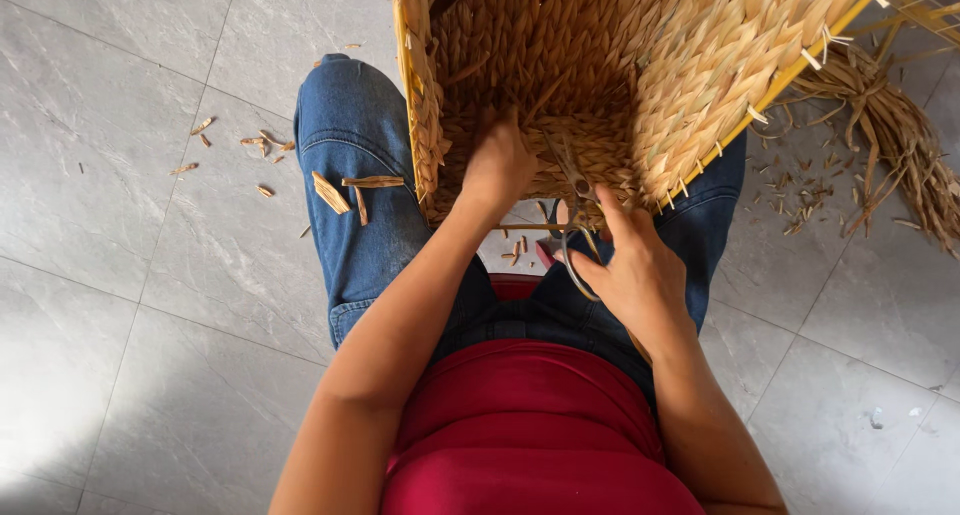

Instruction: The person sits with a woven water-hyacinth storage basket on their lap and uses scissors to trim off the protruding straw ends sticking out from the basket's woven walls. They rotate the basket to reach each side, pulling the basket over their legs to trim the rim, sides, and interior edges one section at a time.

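A large woven straw basket (pixel 620 65) with a yellow frame rests on my lap, its open side towards me. My left hand (pixel 497 165) reaches inside it and presses on the woven bottom, fingers closed on the weave. My right hand (pixel 632 270) holds a pair of metal scissors (pixel 575 205) by the loops, blades pointing up into the basket just right of my left hand. I sit in blue jeans and a red top.
A bundle of loose dry straw (pixel 900 135) lies on the grey tiled floor (pixel 120 275) at the right. Short straw offcuts (pixel 340 190) lie on my left thigh and are scattered on the floor on both sides.
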{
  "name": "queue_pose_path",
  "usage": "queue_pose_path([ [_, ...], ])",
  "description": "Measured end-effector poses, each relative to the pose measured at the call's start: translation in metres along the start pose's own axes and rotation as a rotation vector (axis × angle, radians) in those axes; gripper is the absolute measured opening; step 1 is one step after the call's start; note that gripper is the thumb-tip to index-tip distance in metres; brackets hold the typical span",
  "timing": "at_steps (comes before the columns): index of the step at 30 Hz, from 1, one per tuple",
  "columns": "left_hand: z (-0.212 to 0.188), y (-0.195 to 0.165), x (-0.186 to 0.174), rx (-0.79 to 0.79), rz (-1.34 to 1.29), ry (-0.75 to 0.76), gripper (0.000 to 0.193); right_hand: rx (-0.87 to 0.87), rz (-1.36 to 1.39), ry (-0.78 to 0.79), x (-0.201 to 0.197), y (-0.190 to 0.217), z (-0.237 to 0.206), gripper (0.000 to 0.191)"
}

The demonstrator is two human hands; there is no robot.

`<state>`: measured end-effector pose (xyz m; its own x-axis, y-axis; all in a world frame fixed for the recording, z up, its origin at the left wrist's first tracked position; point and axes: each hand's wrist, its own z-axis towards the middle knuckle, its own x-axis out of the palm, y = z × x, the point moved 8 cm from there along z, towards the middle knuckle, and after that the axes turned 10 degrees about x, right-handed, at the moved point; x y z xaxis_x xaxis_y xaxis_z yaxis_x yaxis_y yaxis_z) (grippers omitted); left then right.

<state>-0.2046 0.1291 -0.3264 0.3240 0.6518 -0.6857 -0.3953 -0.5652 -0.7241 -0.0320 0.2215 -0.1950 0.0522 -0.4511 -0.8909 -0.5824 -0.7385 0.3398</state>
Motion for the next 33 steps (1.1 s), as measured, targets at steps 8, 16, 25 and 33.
queue_pose_path([
  [8, 0.034, 0.023, -0.006, -0.304, -0.064, 0.052, 0.025, 0.061, -0.303, 0.117, 0.006, 0.018, 0.037, 0.075],
  [16, 0.033, 0.012, -0.011, -0.219, -0.269, -0.014, 0.025, 0.03, -0.246, 0.167, 0.019, 0.023, 0.063, 0.068],
  [25, 0.037, 0.023, -0.009, -0.228, -0.317, -0.106, 0.023, -0.012, -0.228, 0.186, 0.034, 0.014, 0.068, 0.058],
  [33, 0.036, 0.019, -0.005, -0.161, -0.308, -0.111, 0.02, 0.099, 0.367, 0.154, 0.02, -0.019, 0.037, 0.063],
])
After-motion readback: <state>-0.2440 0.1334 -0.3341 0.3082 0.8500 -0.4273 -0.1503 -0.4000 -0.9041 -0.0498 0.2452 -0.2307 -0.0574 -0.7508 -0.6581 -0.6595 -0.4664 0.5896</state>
